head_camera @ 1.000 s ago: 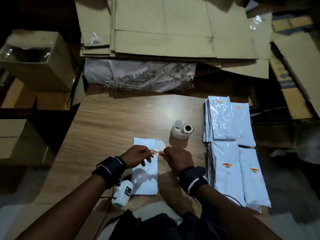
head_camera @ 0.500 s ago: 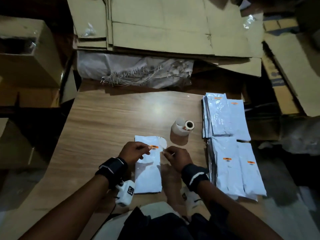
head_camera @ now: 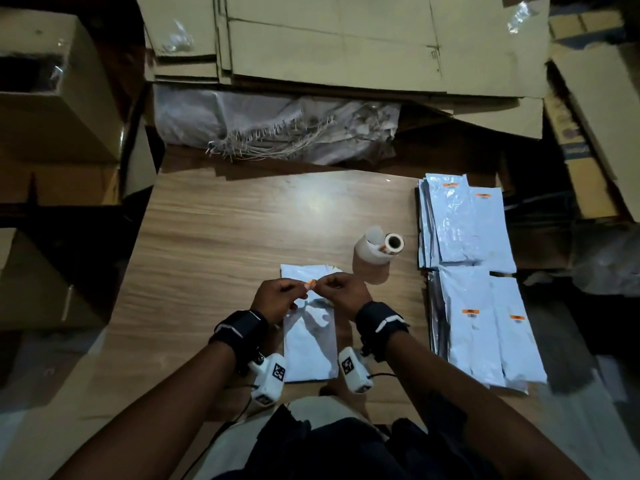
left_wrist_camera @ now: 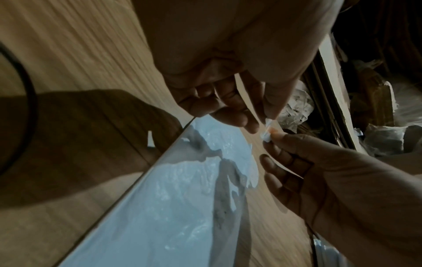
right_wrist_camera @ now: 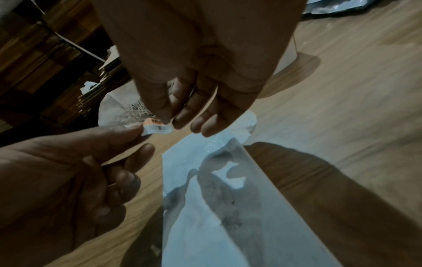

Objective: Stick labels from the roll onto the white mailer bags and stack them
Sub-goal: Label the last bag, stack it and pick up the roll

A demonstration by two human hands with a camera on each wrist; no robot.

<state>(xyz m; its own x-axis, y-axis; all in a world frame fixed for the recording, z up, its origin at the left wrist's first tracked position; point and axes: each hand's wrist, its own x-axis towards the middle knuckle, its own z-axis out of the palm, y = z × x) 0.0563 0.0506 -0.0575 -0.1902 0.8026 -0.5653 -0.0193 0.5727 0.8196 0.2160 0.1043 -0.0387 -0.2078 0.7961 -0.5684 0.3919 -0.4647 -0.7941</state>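
A small paper label with an orange band and a printed barcode (right_wrist_camera: 157, 127) is held in the air between both hands, above the top end of a flat white plastic mailer bag (head_camera: 310, 344) that lies lengthwise on the wood-grain surface (head_camera: 242, 233) directly in front of the person. The left hand (head_camera: 278, 299) pinches one short edge of the label between thumb and forefinger, its other fingers loosely curled; the right hand (head_camera: 343, 292) pinches the opposite edge in the same way. Whether backing paper is still attached cannot be told.

Handling, as judged: the label is very light, thin and limp, tacky on one face, and liable to curl or fold onto itself; it is best held by its extreme edges, as here, and kept taut until one edge touches down. The mailer bag is light, soft and glossy, so it would probably slide under a sideways rub; pressing straight down, or steadying the bag with spare fingers, seems advisable.

Just beyond the bag stands the white label roll with a cardboard core (head_camera: 379, 245), a curl of liner rising beside it. To the right, near the edge of the surface, lie overlapping stacks of white mailer bags already bearing orange labels (head_camera: 485, 327). Flattened brown cardboard sheets (head_camera: 346, 43) and a frayed white woven sack (head_camera: 277, 126) lie beyond the surface.
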